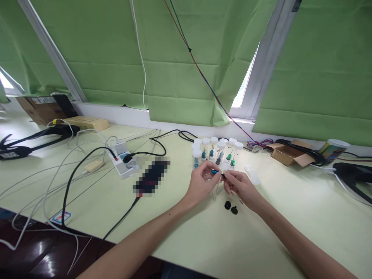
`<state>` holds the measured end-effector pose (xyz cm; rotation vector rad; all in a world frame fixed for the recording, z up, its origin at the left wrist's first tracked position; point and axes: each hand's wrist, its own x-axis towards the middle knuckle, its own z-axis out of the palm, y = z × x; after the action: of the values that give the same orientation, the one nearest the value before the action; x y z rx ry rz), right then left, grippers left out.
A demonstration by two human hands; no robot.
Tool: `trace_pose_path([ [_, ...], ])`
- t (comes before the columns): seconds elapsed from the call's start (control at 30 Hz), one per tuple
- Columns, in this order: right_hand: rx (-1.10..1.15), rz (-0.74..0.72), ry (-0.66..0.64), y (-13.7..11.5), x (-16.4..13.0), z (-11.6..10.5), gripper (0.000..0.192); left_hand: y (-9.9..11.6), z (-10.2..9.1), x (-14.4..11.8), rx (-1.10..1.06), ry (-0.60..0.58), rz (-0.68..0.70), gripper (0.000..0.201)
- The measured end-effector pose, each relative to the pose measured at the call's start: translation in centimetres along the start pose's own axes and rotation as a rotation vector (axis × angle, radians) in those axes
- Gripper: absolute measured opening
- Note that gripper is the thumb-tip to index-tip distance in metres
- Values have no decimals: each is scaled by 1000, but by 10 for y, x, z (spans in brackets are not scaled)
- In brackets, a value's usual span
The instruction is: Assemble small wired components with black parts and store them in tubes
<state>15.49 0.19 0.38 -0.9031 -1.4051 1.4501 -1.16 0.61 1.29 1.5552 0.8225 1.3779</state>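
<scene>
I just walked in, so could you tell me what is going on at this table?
A person's left hand pinches a small blue part, and the right hand holds a small black piece against its end. Behind the hands stands a cluster of capped vials. Two black caps lie on the table near the right hand.

I see a white power strip [121, 164] among tangled cables on my pale table [290, 217], an open cardboard box [287, 154] far right, a printed cup [332, 150] beside it, green blinds [180, 58] behind
</scene>
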Motion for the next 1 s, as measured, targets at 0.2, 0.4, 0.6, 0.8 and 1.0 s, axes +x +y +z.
trace_pose_path([
  [0.2, -34, 1, 18, 5, 2, -2, 48, -2, 1, -1, -8, 5, 4, 20],
  [0.4, -21, 12, 17, 6, 2, 0, 49, -1, 1, -1, -62, -5, 2, 21],
  [0.6, -46, -36, 52, 1, -1, 1, 31, 1, 1, 0, -85, 26, 8, 20],
  [0.8, -78, -51, 20, -1, -2, 2, 28, -1, 0, 0, -51, 9, 11, 17],
  [1.0, -59, -35, -34, 2, 0, 1, 36, -1, -1, 0, -3, -17, 34, 17],
])
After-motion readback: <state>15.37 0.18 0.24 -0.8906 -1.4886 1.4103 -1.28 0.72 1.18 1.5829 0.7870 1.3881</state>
